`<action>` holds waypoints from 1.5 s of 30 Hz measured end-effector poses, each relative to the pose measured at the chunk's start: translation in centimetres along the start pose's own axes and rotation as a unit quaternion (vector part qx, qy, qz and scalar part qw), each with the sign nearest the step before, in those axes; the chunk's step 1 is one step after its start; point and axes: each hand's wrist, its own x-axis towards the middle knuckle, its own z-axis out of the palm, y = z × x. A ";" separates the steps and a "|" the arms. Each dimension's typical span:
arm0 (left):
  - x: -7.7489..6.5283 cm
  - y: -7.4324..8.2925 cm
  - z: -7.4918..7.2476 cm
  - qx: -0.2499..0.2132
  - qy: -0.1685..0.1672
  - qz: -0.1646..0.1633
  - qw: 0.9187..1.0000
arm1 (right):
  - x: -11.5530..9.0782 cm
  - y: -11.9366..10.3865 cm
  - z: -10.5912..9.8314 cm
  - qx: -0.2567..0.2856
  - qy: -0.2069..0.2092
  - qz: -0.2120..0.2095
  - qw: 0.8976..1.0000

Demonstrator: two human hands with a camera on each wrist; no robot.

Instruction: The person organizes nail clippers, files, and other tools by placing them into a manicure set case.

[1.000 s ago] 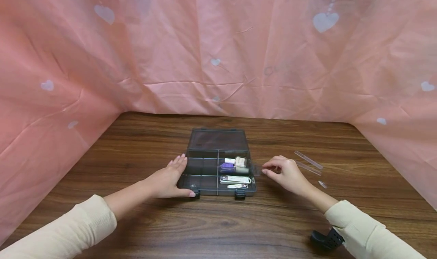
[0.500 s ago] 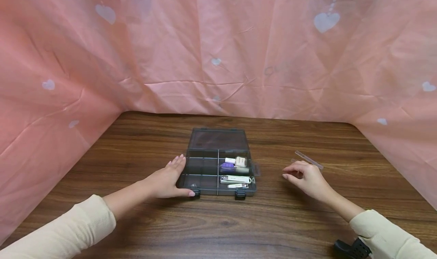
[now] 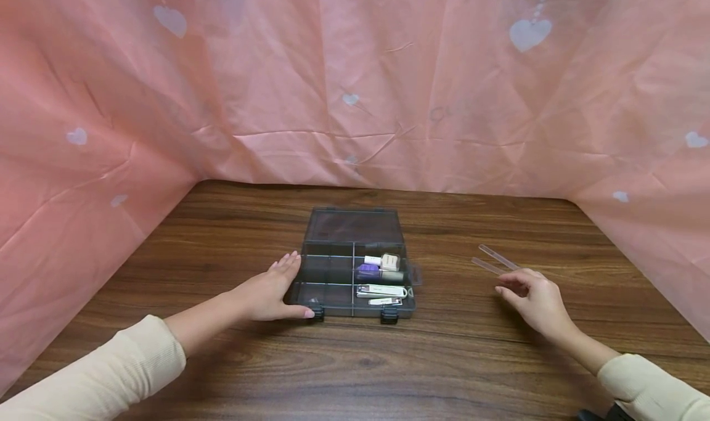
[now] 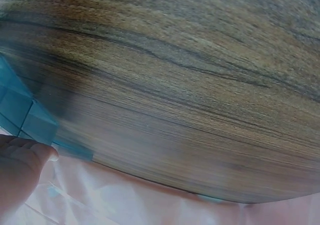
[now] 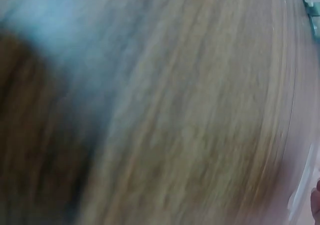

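My left hand [image 3: 270, 290] lies along the left side of a dark see-through compartment box [image 3: 325, 296], fingers straight, thumb at a front latch [image 3: 316, 313]. The box's lid [image 3: 353, 225] is tipped back. In its right compartments lie a purple nail polish bottle [image 3: 368, 272], a cream-coloured polish bottle [image 3: 391, 262], a large nail clipper [image 3: 381, 291] and a smaller one [image 3: 385, 301]. My right hand [image 3: 535, 301] hovers beside two clear plastic strips [image 3: 495, 254], its fingers loosely bent with nothing visible between them. It overlaps the strips' near ends.
A thin clear piece [image 3: 415, 274] sits against the box's right side. The wood-grain table [image 3: 355, 371] carries everything, and a pink curtain with hearts [image 3: 355, 82] encloses its back and sides. The right wrist view is blurred.
My right hand has moved away from the clear piece at the box's right side, rightward to the strips, and now covers the spot of a small clear piece. My left hand stays put.
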 end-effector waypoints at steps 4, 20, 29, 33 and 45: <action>0.0 0.0 0.0 -0.001 -0.001 0.000 1.000 | -0.3 0.5 -0.5 -0.006 -0.004 0.021 1.000; 0.0 0.0 -0.1 0.006 0.002 -0.002 1.000 | -1.8 2.2 -1.6 -0.050 -0.049 0.085 0.994; -0.1 0.1 0.0 0.006 0.002 -0.003 1.000 | -1.6 2.5 -1.8 -0.055 -0.082 0.112 0.989; -0.1 0.1 -0.1 0.007 0.002 -0.002 1.000 | -1.6 2.6 -1.7 -0.059 -0.076 0.106 0.990; -0.2 0.1 0.0 0.001 0.001 -0.008 1.000 | -1.1 2.0 -1.5 -0.058 -0.076 0.089 0.991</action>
